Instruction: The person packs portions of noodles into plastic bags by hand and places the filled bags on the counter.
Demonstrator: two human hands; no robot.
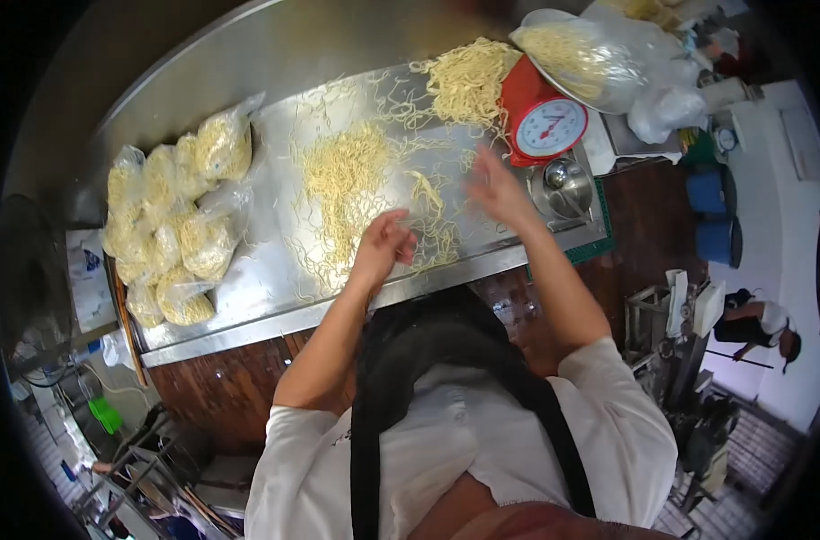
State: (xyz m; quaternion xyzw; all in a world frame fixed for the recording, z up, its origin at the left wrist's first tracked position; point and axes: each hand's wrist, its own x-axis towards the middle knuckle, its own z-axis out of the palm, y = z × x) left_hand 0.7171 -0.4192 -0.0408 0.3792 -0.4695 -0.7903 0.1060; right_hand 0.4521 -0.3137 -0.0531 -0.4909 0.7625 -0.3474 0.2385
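Note:
Loose yellow noodles lie in a pile on the steel worktable, with stray strands scattered around. Just over the near right side of this pile is my left hand, its fingers loosely bent and apart, with nothing visible in them. My right hand, blurred by motion, hovers between the strands and a metal bowl. Its fingers look spread, and I see nothing held. Beyond it stands a red dial scale beside a second noodle heap.
Several clear bags of noodles sit grouped at the table's left. A large plastic bag of noodles rests behind the scale. Blue bins stand on the floor to the right. Another person is farther off at the right.

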